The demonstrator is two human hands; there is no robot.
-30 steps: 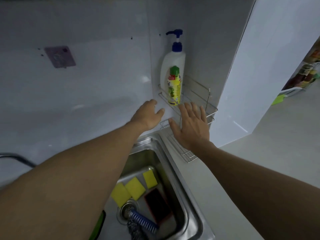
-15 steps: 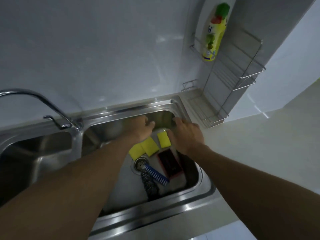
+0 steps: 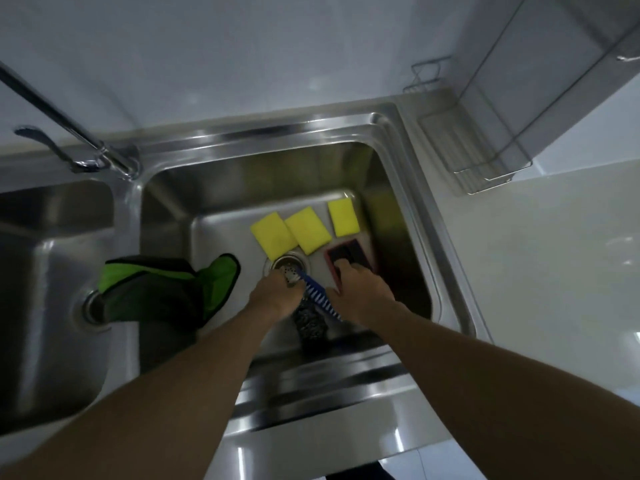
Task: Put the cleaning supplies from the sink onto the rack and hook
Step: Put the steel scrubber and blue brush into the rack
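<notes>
Three yellow sponges (image 3: 273, 237) (image 3: 308, 230) (image 3: 343, 217) lie on the floor of the right sink basin (image 3: 412, 237). A red and black scrub pad (image 3: 351, 254) lies beside them. A blue and white brush (image 3: 320, 301) rests over a dark steel scourer (image 3: 310, 325). My left hand (image 3: 273, 301) is down at the brush's handle end by the drain (image 3: 289, 266), fingers curled; its grip is hidden. My right hand (image 3: 362, 294) has its fingertips on the pad's near edge and its thumb spread beside the brush. The wire rack (image 3: 485, 168) stands at the right corner.
A green and black cloth (image 3: 166, 289) hangs over the divider between the two basins. The faucet (image 3: 69, 112) reaches in from the back left. White countertop lies to the right of the sink, and a white wall rises behind it.
Both hands came down from the rack into the right basin, and the view tilted down with them. The bottles on the rack are out of view and the green cloth shows.
</notes>
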